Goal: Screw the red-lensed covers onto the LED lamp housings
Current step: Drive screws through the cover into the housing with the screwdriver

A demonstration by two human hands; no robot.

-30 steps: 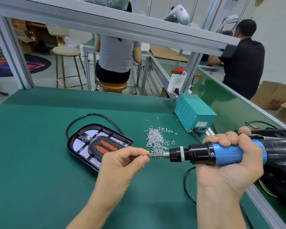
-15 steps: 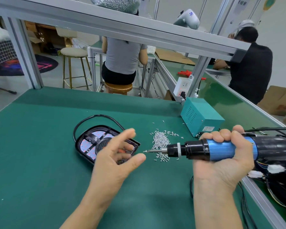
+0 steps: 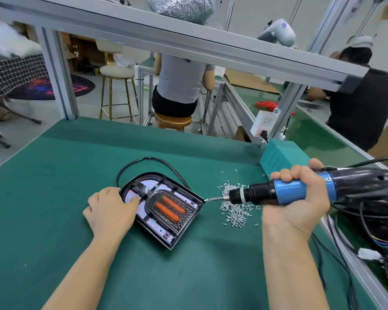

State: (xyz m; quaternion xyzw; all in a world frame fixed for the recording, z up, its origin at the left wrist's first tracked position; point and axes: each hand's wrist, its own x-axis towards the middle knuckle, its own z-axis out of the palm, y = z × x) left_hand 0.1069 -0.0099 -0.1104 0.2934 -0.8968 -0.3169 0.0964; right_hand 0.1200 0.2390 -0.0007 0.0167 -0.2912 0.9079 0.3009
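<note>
The D-shaped black lamp housing lies mid-mat, the left hand pressing flat on its 9 o'clock edge. At 3 o'clock, the right hand clenches a blue-banded electric screwdriver, its bit at the housing's corner above a loose heap of small shiny screws; a teal metal box sits at 1 o'clock.

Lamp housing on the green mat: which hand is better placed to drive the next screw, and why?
Right hand: it grips the electric screwdriver, bit tip near the lamp housing corner. Left hand rests on the housing.
</note>
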